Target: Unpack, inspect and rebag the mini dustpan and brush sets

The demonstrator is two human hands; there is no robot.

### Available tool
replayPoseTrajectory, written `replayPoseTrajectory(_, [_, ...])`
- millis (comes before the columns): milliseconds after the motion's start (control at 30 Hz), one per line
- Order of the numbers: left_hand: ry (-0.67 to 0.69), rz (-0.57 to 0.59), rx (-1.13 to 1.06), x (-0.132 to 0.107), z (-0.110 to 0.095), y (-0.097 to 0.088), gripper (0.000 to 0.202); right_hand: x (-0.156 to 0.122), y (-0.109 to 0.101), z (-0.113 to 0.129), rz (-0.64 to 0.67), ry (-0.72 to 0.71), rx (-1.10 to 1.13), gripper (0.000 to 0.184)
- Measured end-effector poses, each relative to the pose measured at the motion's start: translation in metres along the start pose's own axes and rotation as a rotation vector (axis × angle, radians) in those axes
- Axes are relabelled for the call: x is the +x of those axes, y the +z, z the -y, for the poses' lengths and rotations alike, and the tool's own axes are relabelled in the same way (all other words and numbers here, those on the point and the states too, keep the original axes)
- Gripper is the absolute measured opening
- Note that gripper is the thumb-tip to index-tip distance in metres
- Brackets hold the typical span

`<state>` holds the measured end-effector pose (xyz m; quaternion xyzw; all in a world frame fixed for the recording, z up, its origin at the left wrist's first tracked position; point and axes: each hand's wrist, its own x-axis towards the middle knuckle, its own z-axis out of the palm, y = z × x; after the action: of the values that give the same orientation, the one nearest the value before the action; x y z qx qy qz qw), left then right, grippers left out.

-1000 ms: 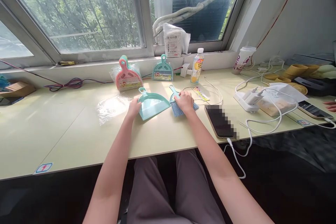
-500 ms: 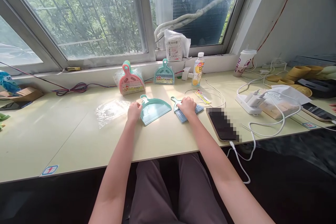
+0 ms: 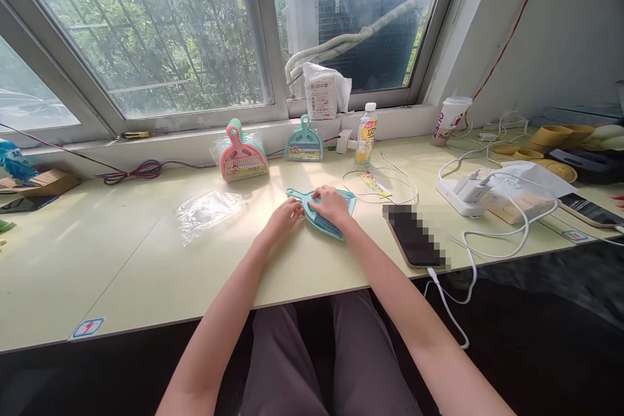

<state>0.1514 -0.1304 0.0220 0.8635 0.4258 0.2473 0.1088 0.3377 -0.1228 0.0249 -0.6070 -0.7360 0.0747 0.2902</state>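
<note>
A small teal dustpan [image 3: 316, 216] lies flat on the pale desk [image 3: 146, 266] in front of me, with a blue-bristled hand brush [image 3: 347, 197] laid in it. My left hand [image 3: 285, 216] grips the dustpan's left edge near its handle with its fingers curled. My right hand [image 3: 334, 205] rests on top, closed over the brush and hiding most of it. An empty clear plastic bag [image 3: 207, 209] lies to the left of my hands.
Packaged pink [image 3: 240, 157] and teal dustpan sets [image 3: 303, 143] lean against the sill, beside a drink bottle [image 3: 365, 135]. To the right are a phone [image 3: 414, 237], a white charger with cables [image 3: 465, 190] and a cup [image 3: 449, 120]. Another person's hand [image 3: 618, 198] shows at the far right.
The dustpan and brush lay side by side before. Now they are together, the brush in the pan, shifted right, with both my hands close together on them.
</note>
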Motion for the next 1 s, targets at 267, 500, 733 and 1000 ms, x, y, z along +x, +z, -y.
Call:
replayPoseTrajectory(267, [0.059, -0.164, 0.461, -0.004, 0.016, -0.007, 0.031, -0.001, -0.008, 0.0, 0.126, -0.01, 0.065, 0.013])
replayPoseTrajectory(500, [0.098, -0.158, 0.481, -0.004, 0.015, -0.005, 0.045, 0.0, -0.006, -0.004, 0.074, 0.0, -0.018, 0.012])
replayPoseTrajectory(733, [0.211, -0.114, 0.525, -0.003, 0.018, -0.005, 0.035, -0.001, 0.003, 0.002, 0.116, -0.089, 0.087, 0.016])
replayPoseTrajectory(1000, [0.191, -0.046, 0.544, -0.001, 0.016, -0.007, 0.037, 0.002, 0.008, 0.001, 0.133, -0.077, 0.096, 0.015])
